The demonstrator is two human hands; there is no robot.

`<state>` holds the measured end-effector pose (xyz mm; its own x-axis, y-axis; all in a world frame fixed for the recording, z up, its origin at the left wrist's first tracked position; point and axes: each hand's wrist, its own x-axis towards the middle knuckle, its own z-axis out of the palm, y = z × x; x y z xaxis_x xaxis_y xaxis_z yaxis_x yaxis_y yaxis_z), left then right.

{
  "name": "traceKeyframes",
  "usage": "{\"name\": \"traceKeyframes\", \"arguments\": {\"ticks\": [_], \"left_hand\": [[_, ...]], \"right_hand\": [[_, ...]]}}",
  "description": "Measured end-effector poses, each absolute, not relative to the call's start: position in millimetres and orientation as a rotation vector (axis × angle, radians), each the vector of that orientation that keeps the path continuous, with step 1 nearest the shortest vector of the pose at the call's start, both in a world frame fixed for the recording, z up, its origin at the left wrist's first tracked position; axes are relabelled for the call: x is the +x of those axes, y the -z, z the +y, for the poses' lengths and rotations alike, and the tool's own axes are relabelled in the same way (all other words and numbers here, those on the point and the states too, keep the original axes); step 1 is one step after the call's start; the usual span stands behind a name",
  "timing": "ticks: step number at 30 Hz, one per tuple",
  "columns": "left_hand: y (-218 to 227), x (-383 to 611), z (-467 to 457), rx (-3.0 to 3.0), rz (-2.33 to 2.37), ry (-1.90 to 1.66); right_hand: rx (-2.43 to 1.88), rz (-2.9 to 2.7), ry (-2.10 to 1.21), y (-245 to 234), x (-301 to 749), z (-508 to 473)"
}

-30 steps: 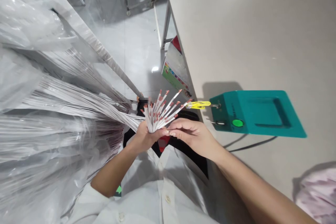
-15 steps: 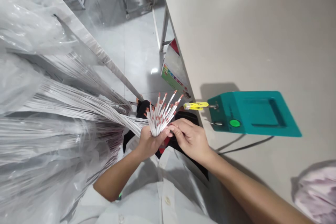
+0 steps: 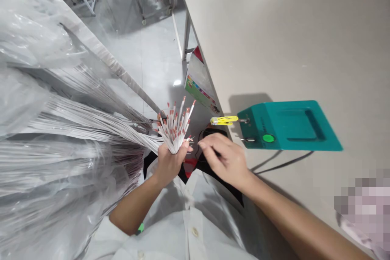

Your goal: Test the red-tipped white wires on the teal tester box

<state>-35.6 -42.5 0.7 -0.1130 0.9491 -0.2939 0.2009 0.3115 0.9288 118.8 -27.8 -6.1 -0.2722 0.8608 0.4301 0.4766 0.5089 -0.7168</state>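
My left hand [image 3: 169,162] is wrapped round a bundle of white cables [image 3: 173,140] below their fanned-out tips. The tips show copper and reddish ends. By my left thumb, one end has thin strands splayed sideways toward the right. My right hand [image 3: 224,158] is a short way to the right of the bundle, apart from it, with thumb and forefinger pinched together. Whether anything small is between those fingertips is too fine to tell. Beyond the right hand, on the table, lies a teal device [image 3: 289,126] with a green button and a yellow clip [image 3: 224,120] on its lead.
Long white cables [image 3: 91,118] under clear plastic fill the left side, beside a slanting rail [image 3: 115,67]. The pale table [image 3: 274,40] extends on the right, with black cords and a blurred pinkish item. A printed box [image 3: 199,85] stands below the table's edge.
My right hand has drawn away from the cable tips to the right, fingers still pinched. The bundle in my left hand has shifted slightly left, and thin strands now show by my thumb.
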Motion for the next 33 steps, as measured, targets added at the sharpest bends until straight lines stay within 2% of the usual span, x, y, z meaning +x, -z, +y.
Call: {"name": "traceKeyframes", "arguments": {"ticks": [3,7,10,15,17,25,33], "left_hand": [[1,-35,-44,1.032,1.521,-0.910],[5,-30,-47,0.998,1.472,-0.914],[4,-28,-47,0.983,1.441,-0.911],[2,-30,-47,1.059,1.455,-0.920],[4,-32,-47,1.069,1.469,-0.947],[4,-34,-47,1.090,1.503,-0.953],[2,-26,-46,0.999,1.435,-0.923]], "right_hand": [[-1.253,-1.681,-0.817,3,116,-22],[-1.218,-1.622,-1.036,6,112,-19],[-1.205,-1.691,-0.961,9,112,-20],[-1.168,-2.022,-0.480,16,116,-25],[-1.134,-2.087,-0.418,18,117,-26],[-1.203,-1.788,-0.735,12,116,-22],[-1.268,-1.714,-0.902,9,109,-22]]}}
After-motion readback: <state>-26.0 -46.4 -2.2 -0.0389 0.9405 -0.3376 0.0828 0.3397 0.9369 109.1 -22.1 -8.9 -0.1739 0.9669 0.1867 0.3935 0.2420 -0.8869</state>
